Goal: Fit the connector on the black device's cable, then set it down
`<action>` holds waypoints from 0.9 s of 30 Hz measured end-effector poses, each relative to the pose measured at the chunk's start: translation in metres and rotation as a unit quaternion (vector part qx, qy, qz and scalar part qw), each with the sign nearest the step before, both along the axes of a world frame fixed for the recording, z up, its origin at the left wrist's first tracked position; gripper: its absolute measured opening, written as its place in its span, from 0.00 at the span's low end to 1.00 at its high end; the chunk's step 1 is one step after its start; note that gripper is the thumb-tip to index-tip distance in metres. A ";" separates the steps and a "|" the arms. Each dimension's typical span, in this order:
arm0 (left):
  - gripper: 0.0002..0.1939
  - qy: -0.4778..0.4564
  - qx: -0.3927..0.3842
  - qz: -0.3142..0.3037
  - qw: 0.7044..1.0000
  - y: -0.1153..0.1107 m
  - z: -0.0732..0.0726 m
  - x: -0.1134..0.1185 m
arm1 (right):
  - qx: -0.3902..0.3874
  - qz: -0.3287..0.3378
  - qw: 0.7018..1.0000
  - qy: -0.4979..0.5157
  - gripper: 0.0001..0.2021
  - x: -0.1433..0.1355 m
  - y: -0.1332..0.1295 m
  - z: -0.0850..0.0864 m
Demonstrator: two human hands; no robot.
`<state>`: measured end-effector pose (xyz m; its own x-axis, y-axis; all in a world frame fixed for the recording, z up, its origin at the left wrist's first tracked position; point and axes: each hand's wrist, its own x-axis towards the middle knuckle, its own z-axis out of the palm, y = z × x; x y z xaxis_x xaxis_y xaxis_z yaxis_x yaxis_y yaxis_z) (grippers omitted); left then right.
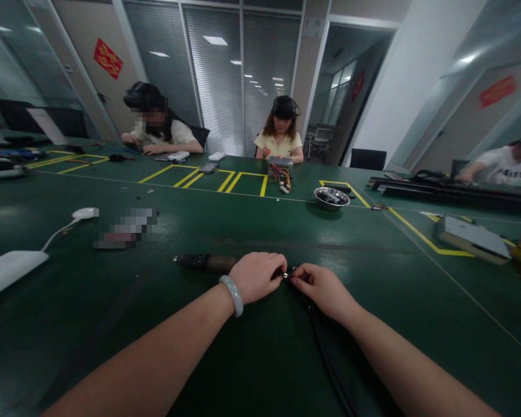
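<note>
Green table fills most of the view, marked with yellow tape lines. Three people sit around it: one far left, one opposite, one at the right edge. Black cable runs from the near edge up under the right hand. That hand is pinched at the cable's upper end; exact contact too small to resolve. Left hand, pale bracelet at the wrist, is closed around the right portion of a black-and-brown rod-shaped tool, which lies crosswise at table centre, tip pointing left. Metal bowl with dark contents stands beyond, to the right. Smallest: brass-coloured fitting, between both hands' fingertips.
</note>
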<state>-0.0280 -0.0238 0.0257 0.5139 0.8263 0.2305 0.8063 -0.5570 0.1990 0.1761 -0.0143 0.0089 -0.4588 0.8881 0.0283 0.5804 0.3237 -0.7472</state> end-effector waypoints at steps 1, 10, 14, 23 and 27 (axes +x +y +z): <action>0.07 0.001 -0.002 0.002 1.000 0.000 0.000 0.000 | -0.001 -0.001 1.000 0.000 0.07 0.000 0.000 0.000; 0.05 -0.006 -0.002 -0.002 1.000 -0.001 0.001 -0.001 | -0.010 0.002 1.000 0.002 0.06 0.000 -0.001 0.003; 0.05 -0.001 -0.006 0.004 1.000 -0.002 0.004 -0.001 | -0.018 0.000 1.000 0.002 0.07 -0.001 0.000 0.003; 0.05 -0.015 -0.007 0.007 1.000 -0.002 0.002 -0.002 | -0.028 -0.001 1.000 0.005 0.07 0.000 -0.002 0.007; 0.06 -0.021 -0.007 0.000 1.000 -0.002 0.002 -0.002 | -0.031 -0.001 0.999 0.011 0.08 -0.001 -0.001 0.006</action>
<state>-0.0304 -0.0255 0.0281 0.5042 0.8296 0.2400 0.7968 -0.5540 0.2412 0.1755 -0.0150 0.0144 -0.4563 0.8897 -0.0171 0.5643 0.2744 -0.7787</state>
